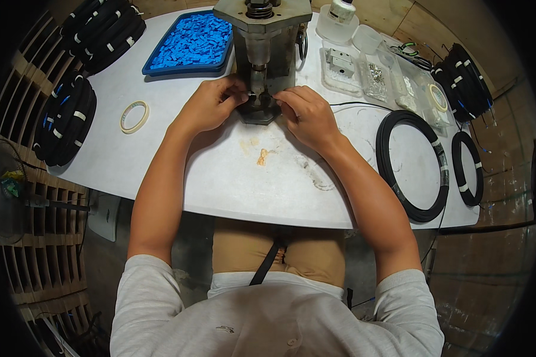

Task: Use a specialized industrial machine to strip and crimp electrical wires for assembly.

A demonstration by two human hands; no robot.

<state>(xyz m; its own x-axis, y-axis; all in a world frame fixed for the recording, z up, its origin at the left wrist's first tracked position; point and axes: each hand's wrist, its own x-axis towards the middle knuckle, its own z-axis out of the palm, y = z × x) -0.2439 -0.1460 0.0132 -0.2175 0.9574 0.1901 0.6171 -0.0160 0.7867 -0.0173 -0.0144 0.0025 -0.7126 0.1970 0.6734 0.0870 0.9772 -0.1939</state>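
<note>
A grey metal bench press [261, 65] stands at the table's far middle, its ram above a small base. My left hand [215, 102] is at the left side of the ram's foot, thumb and fingers pinched together on something too small to make out. On the other side, my right hand [307, 113] is closed in a pinch close to the base. A thin black cable [363, 104] runs from behind that hand toward a black cable coil [385, 156] on the right. Between the fingertips, the work spot is partly hidden by the ram and fingers.
A dark blue tray [155, 72] of small blue pieces lies left of the press. A tape roll [123, 122] is nearer. Bundled black coils [65, 122] line the left edge. Clear boxes [342, 86] of small parts and a smaller coil [456, 160] are at right.
</note>
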